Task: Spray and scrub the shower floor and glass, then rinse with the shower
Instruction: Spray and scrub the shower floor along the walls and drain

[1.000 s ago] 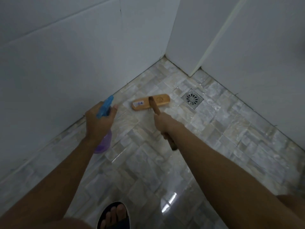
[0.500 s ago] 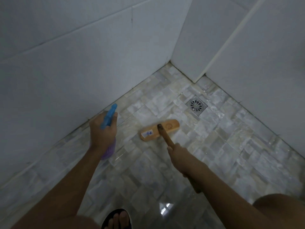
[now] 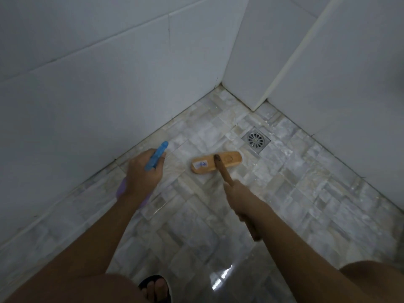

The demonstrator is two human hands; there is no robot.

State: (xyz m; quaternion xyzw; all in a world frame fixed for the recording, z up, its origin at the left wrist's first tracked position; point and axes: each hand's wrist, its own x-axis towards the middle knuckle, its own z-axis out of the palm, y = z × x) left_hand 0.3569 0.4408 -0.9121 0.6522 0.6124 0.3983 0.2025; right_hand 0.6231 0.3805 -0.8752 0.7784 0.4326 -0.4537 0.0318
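On glossy mosaic floor (image 3: 284, 204): right fingers (image 3: 231, 191) wrap wooden brush handle (image 3: 224, 174); left fingers (image 3: 150, 152) grip sprayer (image 3: 157, 155).

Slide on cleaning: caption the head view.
Right hand holds a wooden brush on the tiled floor near the drain; left hand grips a spray bottle.

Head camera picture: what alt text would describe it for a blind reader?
A person's right hand grips a wooden brush whose head rests on the tiled shower floor near a drain. The left hand holds a blue-topped spray bottle beside the white wall.
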